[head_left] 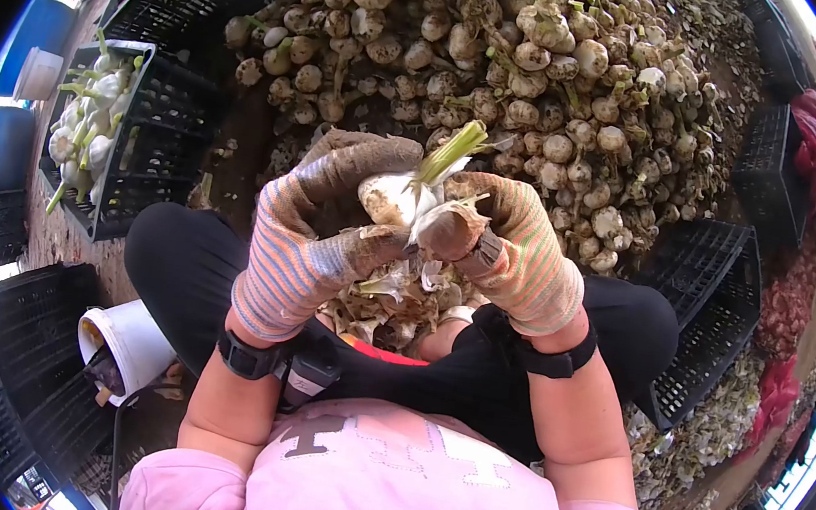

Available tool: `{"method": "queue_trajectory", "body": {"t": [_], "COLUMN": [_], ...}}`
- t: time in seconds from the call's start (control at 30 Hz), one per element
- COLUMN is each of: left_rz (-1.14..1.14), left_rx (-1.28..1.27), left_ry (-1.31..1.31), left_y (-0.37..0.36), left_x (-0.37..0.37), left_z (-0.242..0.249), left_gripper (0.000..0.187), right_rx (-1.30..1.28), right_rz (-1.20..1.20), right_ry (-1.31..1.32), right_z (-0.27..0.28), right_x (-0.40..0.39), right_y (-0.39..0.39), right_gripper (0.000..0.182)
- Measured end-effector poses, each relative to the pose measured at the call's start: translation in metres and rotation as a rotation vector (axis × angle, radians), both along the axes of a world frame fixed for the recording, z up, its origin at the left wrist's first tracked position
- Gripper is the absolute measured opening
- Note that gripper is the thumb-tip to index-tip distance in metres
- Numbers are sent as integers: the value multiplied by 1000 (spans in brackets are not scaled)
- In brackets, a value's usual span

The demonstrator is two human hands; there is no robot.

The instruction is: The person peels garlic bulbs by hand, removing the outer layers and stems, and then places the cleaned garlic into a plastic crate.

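Note:
In front of my chest, a white garlic bulb [389,199] with a short cut green stem [454,151] is held between both gloved hands. My left hand [315,229], in a striped knit glove with a dirt-stained palm, is closed around the bulb from the left. From the other side, the gloved fingers of my right hand [521,253] pinch the bulb and its papery outer skin. The glove looks worn through near the right thumb. Beneath the hands, loose garlic skins [398,299] lie heaped between my legs.
A large pile of dirty garlic bulbs [509,75] spreads ahead. At left stands a black crate [128,148] of cleaner garlic. A tilted white bucket [130,349] is by my left knee, a black crate [699,308] by my right. Red mesh bags [812,140] lie far right.

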State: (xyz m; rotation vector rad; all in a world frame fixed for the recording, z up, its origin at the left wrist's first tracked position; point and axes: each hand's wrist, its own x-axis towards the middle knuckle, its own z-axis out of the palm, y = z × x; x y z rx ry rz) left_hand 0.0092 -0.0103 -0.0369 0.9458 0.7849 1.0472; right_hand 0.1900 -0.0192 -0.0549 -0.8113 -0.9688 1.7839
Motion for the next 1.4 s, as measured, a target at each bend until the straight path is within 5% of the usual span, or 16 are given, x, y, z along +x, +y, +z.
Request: {"method": "queue_trajectory", "body": {"t": [0.13,0.2,0.37,0.43,0.47,0.5,0.6,0.67,0.77,0.87,1.07,1.3,1.4], "left_rz": [-3,-2,-79,-67,-57,-56,142,160,173,255,236,278,234], "left_rx": [-27,10,-390,-357,-335,-328,-142,-88,1,415,653,746,618], "left_ry": [36,33,-650,-636,-630,-627,-340,-251,-169,161,487,660,478], "left_y": [-3,-1,0,-1,-3,-4,-7,-9,-11,-10,-8,-8,-10], "left_x": [3,2,-1,-4,-4,-4,2,2,3,11,12,14,15], "left_z": [0,-5,-6,-4,-3,-2,7,8,4,3,3,1,0], "left_gripper": [51,51,64,62,60,60,58,57,52,48,48,48,44], "right_rx": [-134,38,76,145,-8,114,87,-83,0,25,56,-75,-23], "right_rz": [24,10,-135,-51,-104,-164,-243,-226,-212,-161,-194,-164,-120], "right_ry": [6,94,175,293,272,-190,-247,56,-26,155,105,51,80], "right_z": [2,0,3,-12,-8,-2,-4,12,16,10,15,22,21], "right_x": [1,5,-2,-1,0,1,3,2,0,-1,0,-2,0], "right_y": [-1,-5,-9,5,4,9,9,3,4,0,0,-3,0], "right_gripper": [57,44,48,47,45,41,42,57,51,59,65,66,64]}}
